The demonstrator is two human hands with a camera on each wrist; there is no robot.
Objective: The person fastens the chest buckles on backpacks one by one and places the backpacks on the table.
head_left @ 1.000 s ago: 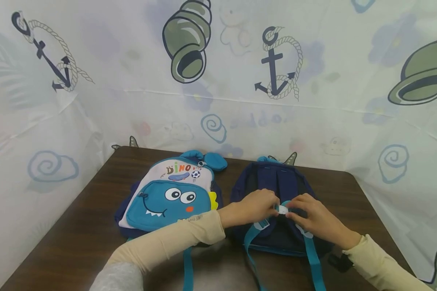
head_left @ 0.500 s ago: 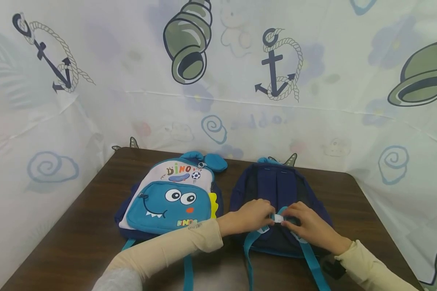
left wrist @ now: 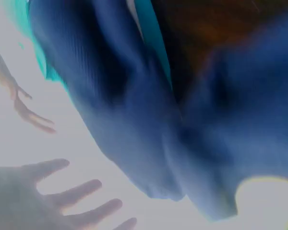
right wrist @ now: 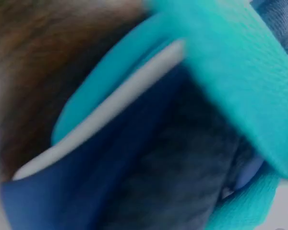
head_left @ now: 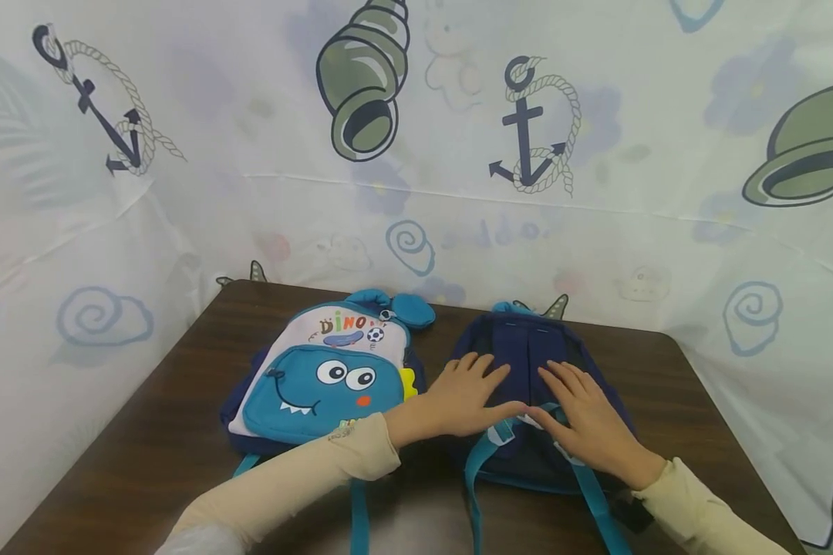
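Observation:
A navy backpack (head_left: pixel 514 351) lies with its strap side up on the right of the table. Over its middle, my left hand (head_left: pixel 461 397) is spread with straight fingers. My right hand (head_left: pixel 583 424) is likewise spread, on the opposite side. Both thumbs meet, or nearly meet, over a white buckle (head_left: pixel 530 420) on the teal webbing, partly covering it. Neither hand grips anything. Spread fingers (left wrist: pixel 89 191) show pale in the left wrist view beside blurred navy fabric. Close and blurred, the teal-edged backpack (right wrist: pixel 149 143) fills much of the right wrist view.
A second backpack (head_left: pixel 333 385) with a blue dinosaur face lies front side up to the left, under my left forearm. Loose teal straps (head_left: pixel 479 486) hang toward the near side of the brown table (head_left: pixel 146 455). A printed white curtain (head_left: pixel 458 208) surrounds the table.
Both hands pinched the white buckle in the earlier frames, and it moved slightly down toward me. Now the fingers have let go and spread, and the buckle lies on the backpack.

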